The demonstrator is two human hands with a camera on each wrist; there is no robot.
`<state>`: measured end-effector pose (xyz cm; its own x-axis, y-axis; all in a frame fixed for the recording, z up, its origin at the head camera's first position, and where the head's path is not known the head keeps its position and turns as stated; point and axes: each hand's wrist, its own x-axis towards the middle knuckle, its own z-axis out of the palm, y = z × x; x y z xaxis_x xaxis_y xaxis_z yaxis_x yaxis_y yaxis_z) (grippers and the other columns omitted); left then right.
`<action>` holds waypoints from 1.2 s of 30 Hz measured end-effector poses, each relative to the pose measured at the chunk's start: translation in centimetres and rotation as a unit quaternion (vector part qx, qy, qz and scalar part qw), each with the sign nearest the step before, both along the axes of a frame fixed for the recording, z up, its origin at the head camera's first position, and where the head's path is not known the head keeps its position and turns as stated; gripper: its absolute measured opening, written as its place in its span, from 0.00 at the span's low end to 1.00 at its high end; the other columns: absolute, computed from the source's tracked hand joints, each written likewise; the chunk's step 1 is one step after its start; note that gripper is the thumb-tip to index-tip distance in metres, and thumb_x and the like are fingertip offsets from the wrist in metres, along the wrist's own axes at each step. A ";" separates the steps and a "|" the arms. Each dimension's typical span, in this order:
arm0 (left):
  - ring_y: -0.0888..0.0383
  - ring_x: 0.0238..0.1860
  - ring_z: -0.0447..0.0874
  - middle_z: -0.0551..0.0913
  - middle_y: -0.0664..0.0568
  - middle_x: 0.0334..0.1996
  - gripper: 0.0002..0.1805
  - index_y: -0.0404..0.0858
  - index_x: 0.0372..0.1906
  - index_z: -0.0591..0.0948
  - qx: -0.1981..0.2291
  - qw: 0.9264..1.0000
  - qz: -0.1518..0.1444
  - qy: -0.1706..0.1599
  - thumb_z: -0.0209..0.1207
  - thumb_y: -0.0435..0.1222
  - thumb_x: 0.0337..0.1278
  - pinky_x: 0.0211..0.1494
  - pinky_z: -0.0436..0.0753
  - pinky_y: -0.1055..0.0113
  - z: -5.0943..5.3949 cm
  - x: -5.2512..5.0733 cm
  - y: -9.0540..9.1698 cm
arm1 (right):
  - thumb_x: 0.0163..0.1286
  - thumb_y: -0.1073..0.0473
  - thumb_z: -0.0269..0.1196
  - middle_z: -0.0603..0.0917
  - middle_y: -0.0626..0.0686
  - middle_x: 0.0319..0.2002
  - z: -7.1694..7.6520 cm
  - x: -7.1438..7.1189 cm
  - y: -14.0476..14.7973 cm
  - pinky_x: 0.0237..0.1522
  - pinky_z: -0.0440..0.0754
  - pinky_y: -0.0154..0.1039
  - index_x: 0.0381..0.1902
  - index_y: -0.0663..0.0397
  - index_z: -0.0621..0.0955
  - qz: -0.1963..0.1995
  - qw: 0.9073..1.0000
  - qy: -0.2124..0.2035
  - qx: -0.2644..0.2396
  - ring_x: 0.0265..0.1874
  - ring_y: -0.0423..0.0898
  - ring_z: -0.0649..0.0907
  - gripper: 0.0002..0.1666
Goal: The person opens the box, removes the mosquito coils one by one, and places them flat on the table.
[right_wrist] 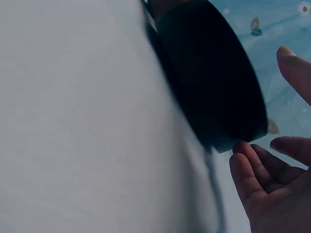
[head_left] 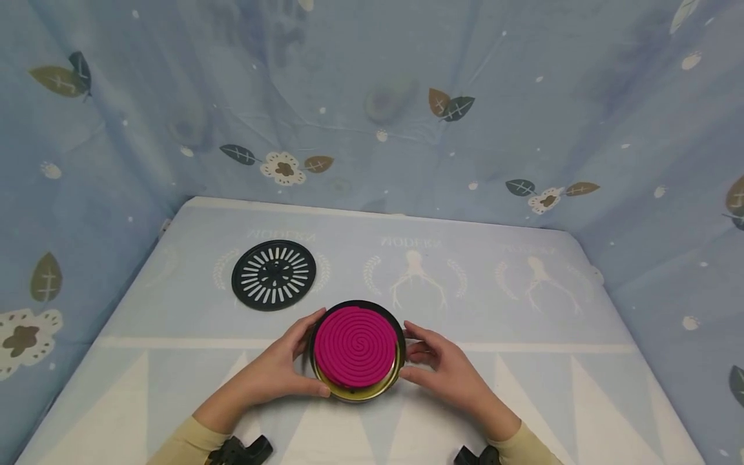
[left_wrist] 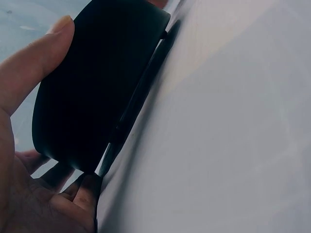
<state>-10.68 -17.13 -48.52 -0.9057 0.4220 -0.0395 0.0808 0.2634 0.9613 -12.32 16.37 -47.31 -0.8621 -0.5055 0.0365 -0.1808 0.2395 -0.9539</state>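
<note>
A magenta spiral mosquito coil [head_left: 356, 347] lies inside a round tin [head_left: 361, 394], black outside and gold within. My left hand [head_left: 281, 367] grips the tin's left side, thumb at the near rim and fingers around the far side. The left wrist view has the thumb pressed on the dark tin wall [left_wrist: 97, 82]. At the opposite side is my right hand [head_left: 444, 371], its fingers loosely bent. In the right wrist view, its fingertips [right_wrist: 241, 148] meet the tin's edge, while the thumb stands apart. A black slotted lid [head_left: 274, 275] rests on the table beyond the left hand.
The table [head_left: 523, 381] has a pale patterned cover with triangles and antler prints. Blue fabric [head_left: 372, 84] with leaves and flowers hangs behind it and along both sides. Black wrist devices [head_left: 241, 450] sit at both sleeves.
</note>
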 end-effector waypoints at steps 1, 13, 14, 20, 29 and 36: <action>0.54 0.73 0.59 0.57 0.51 0.74 0.70 0.48 0.79 0.51 -0.001 1.000 0.001 -0.001 0.83 0.45 0.28 0.74 0.62 0.64 0.0 0.0 0.0 | 0.61 0.59 0.73 0.75 0.57 0.63 0.3 -0.3 0.0 0.59 0.81 0.43 0.72 0.62 0.66 -0.002 1.000 0.005 -0.001 0.53 0.51 0.81 0.45; 0.54 0.73 0.57 0.55 0.51 0.76 0.69 0.49 0.79 0.51 -0.022 1.000 -0.002 -0.001 0.82 0.48 0.29 0.74 0.62 0.62 0.2 -0.2 -0.4 | 0.66 0.49 0.69 0.81 0.53 0.57 3.1 -3.1 -2.3 0.55 0.83 0.37 0.66 0.52 0.76 -0.004 0.997 0.066 0.049 0.51 0.45 0.83 0.33; 0.54 0.73 0.57 0.55 0.51 0.76 0.69 0.49 0.79 0.51 -0.025 1.000 -0.001 0.000 0.82 0.48 0.29 0.74 0.62 0.61 0.1 -0.2 -0.4 | 0.66 0.48 0.69 0.81 0.52 0.58 3.2 -3.2 -2.5 0.55 0.82 0.37 0.67 0.52 0.75 0.001 0.996 0.068 0.063 0.52 0.44 0.83 0.34; 0.55 0.74 0.55 0.54 0.52 0.76 0.69 0.49 0.79 0.51 -0.022 1.000 0.000 0.006 0.82 0.47 0.29 0.74 0.61 0.62 0.0 -0.2 -0.1 | 0.68 0.43 0.66 0.79 0.50 0.61 4.7 -3.8 -3.3 0.54 0.83 0.38 0.68 0.53 0.74 0.047 0.980 0.108 0.159 0.51 0.42 0.82 0.36; 0.56 0.75 0.53 0.53 0.53 0.76 0.68 0.49 0.80 0.50 -0.012 1.000 -0.004 0.010 0.82 0.46 0.32 0.74 0.61 0.65 -0.4 -0.2 0.1 | 0.68 0.43 0.65 0.82 0.46 0.54 5.9 -4.2 -4.1 0.46 0.85 0.42 0.68 0.54 0.74 0.088 0.955 0.163 0.233 0.44 0.40 0.83 0.36; 0.56 0.74 0.55 0.54 0.53 0.76 0.68 0.48 0.79 0.51 -0.026 1.000 -0.005 0.012 0.81 0.48 0.31 0.73 0.63 0.65 -0.1 -0.3 0.0 | 0.68 0.42 0.65 0.82 0.45 0.55 5.6 -4.0 -4.1 0.46 0.84 0.39 0.69 0.48 0.74 0.099 0.962 0.145 0.207 0.44 0.38 0.82 0.35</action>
<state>-10.96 -17.15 -48.66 -0.9025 0.4289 -0.0400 0.1062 0.3115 0.9443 -16.29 12.22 -41.67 -0.7308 -0.6823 0.0209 -0.5066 0.5216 -0.6865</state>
